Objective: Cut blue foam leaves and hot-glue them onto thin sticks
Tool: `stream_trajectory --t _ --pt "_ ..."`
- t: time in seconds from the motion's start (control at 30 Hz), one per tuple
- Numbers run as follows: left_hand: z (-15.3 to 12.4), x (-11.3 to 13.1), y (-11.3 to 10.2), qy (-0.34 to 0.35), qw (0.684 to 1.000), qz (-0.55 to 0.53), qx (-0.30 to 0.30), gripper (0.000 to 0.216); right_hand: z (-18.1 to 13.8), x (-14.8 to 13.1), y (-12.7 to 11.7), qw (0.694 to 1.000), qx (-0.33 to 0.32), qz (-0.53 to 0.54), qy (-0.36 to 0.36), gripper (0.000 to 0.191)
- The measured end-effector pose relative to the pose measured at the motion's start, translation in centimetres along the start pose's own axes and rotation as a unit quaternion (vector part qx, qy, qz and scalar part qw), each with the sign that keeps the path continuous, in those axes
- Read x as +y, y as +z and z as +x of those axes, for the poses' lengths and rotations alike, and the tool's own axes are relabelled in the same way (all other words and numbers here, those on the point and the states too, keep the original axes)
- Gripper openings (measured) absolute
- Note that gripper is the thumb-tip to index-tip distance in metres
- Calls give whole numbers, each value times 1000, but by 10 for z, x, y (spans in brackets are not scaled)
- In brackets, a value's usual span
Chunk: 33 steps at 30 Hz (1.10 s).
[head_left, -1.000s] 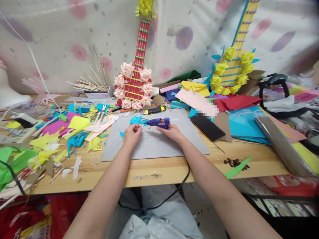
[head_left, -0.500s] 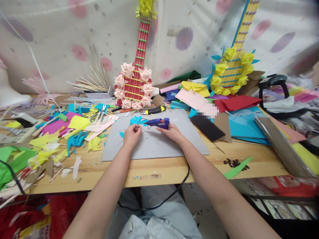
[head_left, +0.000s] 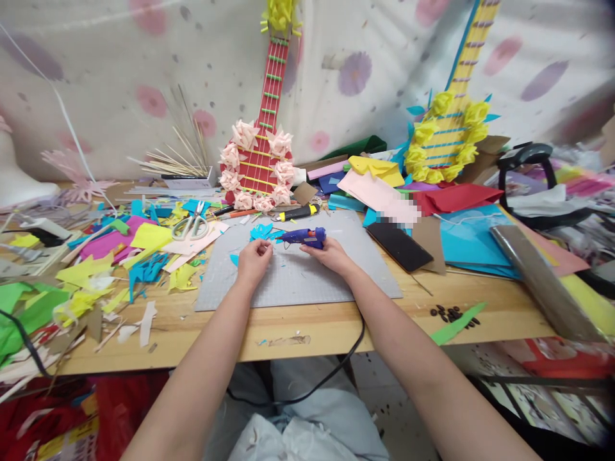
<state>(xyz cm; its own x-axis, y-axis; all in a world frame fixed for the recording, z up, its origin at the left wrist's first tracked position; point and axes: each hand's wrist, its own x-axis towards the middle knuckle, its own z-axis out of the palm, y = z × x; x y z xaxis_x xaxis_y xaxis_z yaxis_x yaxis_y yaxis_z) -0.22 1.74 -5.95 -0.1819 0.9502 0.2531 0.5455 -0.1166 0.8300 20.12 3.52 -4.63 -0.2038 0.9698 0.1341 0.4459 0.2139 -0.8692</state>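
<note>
My right hand [head_left: 330, 255] grips a blue glue gun [head_left: 305, 237] that lies low over the grey cutting mat [head_left: 298, 275], its nozzle pointing left. My left hand [head_left: 254, 259] is curled closed just left of the nozzle; what it pinches is hidden by the fingers. A cut blue paper piece [head_left: 262, 231] lies on the mat right behind that hand, close to the nozzle tip. The gun's black cord [head_left: 336, 368] hangs off the table's front edge between my arms.
Scissors [head_left: 192, 225] and coloured paper scraps [head_left: 96, 275] cover the left side. Two paper guitars, red [head_left: 262, 160] and yellow [head_left: 446, 137], lean on the back wall. A utility knife [head_left: 298, 212], a black phone [head_left: 400, 246], paper sheets [head_left: 471, 237] and a foil roll [head_left: 538, 282] lie right.
</note>
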Motion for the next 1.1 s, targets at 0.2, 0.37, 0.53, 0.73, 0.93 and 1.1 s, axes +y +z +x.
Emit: stream_trajectory --t 0.2,0.37,0.53,0.73,0.93,1.1 --pt "0 1 -1 5 1000 2 1 18 3 5 -5 998 59 -33 19 44" --pt "-2 4 -2 20 999 23 8 17 15 23 -27 971 185 -138 60 47" --pt "-3 6 -3 60 995 71 45 17 26 45 -44 945 236 -205 98 50" --pt "-1 4 -7 89 989 73 92 15 18 31 -51 911 337 -237 6 68" --pt "0 5 -8 118 987 59 90 15 11 -21 -43 880 326 -321 -131 35" --pt "0 4 -8 121 989 3 83 17 40 -47 1 894 -104 -383 -206 26"
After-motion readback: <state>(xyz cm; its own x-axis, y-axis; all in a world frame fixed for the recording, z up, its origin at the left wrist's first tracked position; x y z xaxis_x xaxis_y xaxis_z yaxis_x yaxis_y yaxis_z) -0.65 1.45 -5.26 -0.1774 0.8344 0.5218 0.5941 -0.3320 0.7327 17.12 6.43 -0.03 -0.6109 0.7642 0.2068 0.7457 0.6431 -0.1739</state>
